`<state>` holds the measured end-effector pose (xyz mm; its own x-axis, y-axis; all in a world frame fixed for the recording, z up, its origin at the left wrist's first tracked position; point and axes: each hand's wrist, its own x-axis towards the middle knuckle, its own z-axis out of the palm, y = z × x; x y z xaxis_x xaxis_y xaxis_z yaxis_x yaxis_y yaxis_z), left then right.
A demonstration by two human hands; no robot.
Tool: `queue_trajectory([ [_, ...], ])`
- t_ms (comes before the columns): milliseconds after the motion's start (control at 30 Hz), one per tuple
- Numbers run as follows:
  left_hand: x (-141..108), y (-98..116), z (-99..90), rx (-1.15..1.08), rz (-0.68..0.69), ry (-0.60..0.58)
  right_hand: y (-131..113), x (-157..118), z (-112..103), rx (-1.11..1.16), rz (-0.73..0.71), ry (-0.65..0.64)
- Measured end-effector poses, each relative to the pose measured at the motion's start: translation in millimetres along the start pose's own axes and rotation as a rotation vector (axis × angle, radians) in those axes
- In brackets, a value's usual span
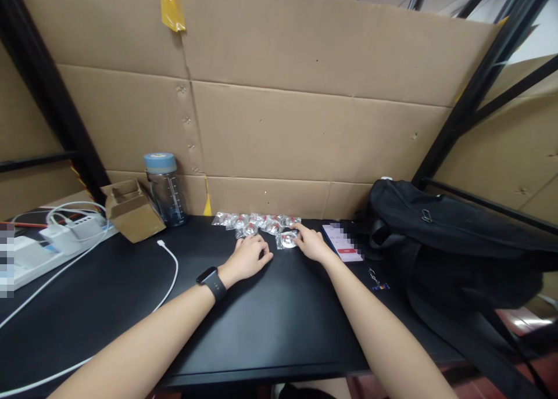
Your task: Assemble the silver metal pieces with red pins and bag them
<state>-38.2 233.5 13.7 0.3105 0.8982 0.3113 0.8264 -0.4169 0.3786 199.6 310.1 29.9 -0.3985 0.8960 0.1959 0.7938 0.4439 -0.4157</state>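
Can see the front clear packet (288, 240), with a round silvery piece inside, lying flat on the black table (261, 323) just left of the right hand (312, 243), at its fingertips and with no clear long axis; cannot tell whether pinched or only touched. Can see the left hand (247, 258) on the opposite side, slightly apart from this packet, loosely curled, apparently holding nothing, before the other packets (273, 227).

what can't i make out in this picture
All in the head view:
left hand: some fingertips, hidden by the hand itself
wrapped packets: exact contents, too small, under shiny wrap
phone: part of its screen, pixelated
black bag: right end, cut off by the picture's edge
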Motion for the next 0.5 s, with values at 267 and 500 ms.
queue_trajectory([
  [267, -5.3, 4.0, -6.3, -0.039, 0.185, -0.103, 5.4, 7.4, 0.6, -0.1, 0.058, 0.182],
  [500, -6.1, 0.3, -9.2, -0.049, 0.262, -0.147, 4.6, 1.4, -4.7, 0.066, -0.216, 0.133],
])
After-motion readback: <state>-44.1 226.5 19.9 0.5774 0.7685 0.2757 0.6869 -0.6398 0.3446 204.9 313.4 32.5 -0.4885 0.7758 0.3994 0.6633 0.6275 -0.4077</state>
